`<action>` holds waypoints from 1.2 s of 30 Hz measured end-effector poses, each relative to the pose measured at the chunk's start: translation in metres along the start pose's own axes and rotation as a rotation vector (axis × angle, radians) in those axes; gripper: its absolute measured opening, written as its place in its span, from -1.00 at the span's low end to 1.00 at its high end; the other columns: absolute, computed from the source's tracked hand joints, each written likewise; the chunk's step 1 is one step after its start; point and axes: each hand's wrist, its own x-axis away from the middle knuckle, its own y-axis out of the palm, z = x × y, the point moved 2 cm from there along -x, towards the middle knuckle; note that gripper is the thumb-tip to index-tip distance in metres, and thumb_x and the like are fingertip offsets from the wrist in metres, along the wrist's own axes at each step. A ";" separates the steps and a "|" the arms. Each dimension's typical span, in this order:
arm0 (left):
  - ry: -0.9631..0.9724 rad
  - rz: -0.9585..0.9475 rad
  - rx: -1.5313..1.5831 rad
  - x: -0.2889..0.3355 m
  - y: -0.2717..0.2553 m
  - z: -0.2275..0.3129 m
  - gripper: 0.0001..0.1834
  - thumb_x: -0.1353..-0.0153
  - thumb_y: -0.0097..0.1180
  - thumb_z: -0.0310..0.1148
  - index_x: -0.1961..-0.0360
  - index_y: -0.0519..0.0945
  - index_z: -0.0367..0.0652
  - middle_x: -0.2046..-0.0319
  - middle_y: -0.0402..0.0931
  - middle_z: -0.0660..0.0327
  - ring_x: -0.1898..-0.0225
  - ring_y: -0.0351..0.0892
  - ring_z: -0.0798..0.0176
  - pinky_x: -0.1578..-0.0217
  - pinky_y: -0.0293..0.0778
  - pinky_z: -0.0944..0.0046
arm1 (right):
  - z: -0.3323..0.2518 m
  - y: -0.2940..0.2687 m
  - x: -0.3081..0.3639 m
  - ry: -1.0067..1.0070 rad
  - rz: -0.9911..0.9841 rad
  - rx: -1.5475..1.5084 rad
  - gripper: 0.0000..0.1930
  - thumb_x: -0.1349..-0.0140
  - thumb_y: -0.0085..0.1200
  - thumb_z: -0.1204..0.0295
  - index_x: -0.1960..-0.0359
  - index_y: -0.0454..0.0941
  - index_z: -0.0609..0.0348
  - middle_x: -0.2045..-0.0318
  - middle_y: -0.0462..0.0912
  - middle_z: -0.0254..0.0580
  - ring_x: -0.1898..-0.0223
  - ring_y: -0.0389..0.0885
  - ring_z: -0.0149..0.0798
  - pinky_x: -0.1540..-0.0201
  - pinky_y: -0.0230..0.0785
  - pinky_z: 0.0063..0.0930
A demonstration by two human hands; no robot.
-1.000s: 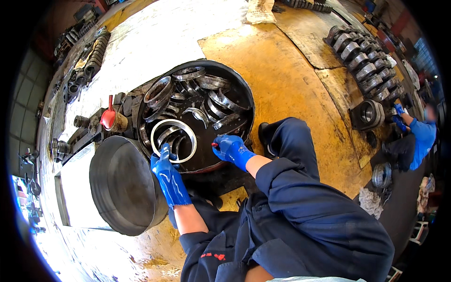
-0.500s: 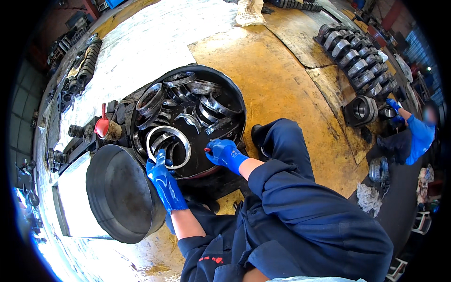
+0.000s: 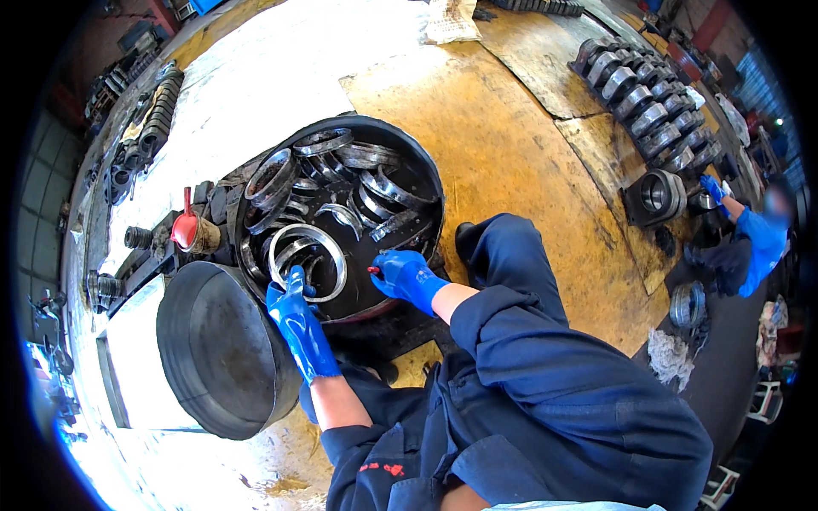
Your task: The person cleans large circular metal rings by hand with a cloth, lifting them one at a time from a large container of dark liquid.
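Note:
My left hand (image 3: 300, 322), in a blue glove, grips the lower edge of a shiny metal ring (image 3: 342, 271), thumb on its face. The ring is tilted up over the near left part of a round dark tub (image 3: 442, 183). My right hand (image 3: 405, 277), also blue-gloved, is closed around a small object with a red end (image 3: 373, 270), mostly hidden by the fingers. It hovers by the tub's near right side, apart from the ring. Several more metal rings, whole and half, lie in the tub, among them a large upright ring (image 3: 271, 177) at the left.
An empty round metal pan (image 3: 217, 349) leans against the tub's near left. Beside it stands a can (image 3: 207, 237) with a red ladle (image 3: 184, 228). Rows of dark machined parts (image 3: 652, 111) lie at the far right. A co-worker (image 3: 758, 243) in blue crouches there beside a ringed block (image 3: 654, 198).
The ring in my left hand has shifted very slightly to the right. My right hand has hardly moved. The co-worker's arm has moved a little.

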 end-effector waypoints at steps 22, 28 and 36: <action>0.188 0.113 -0.304 0.075 0.022 0.039 -0.72 -0.23 0.41 -0.25 0.30 0.57 -0.19 0.63 0.56 0.24 0.71 0.46 0.36 0.75 0.27 0.34 | 0.018 -0.014 -0.016 -0.384 -0.181 -0.130 -0.82 -0.09 0.19 0.32 0.29 0.78 -0.09 0.30 0.79 -0.08 0.28 0.77 0.07 0.33 0.58 -0.01; 0.294 0.009 -0.288 0.069 0.054 0.058 -0.71 -0.21 0.45 -0.29 0.22 0.61 -0.23 0.57 0.60 0.20 0.67 0.48 0.35 0.70 0.37 0.31 | 0.023 0.005 -0.007 -0.580 -0.063 -0.095 -0.90 0.03 0.31 0.33 0.52 0.76 0.03 0.52 0.75 -0.13 0.47 0.73 -0.01 0.50 0.49 -0.09; 0.186 -0.246 -0.294 -0.004 0.111 0.122 -0.73 -0.27 0.35 -0.36 0.06 0.64 -0.24 0.40 0.68 0.06 0.60 0.61 0.21 0.63 0.50 0.32 | 0.008 -0.014 -0.023 -0.397 -0.198 -0.089 -0.88 -0.03 0.26 0.32 0.49 0.79 0.02 0.51 0.76 -0.15 0.47 0.74 -0.03 0.57 0.46 -0.04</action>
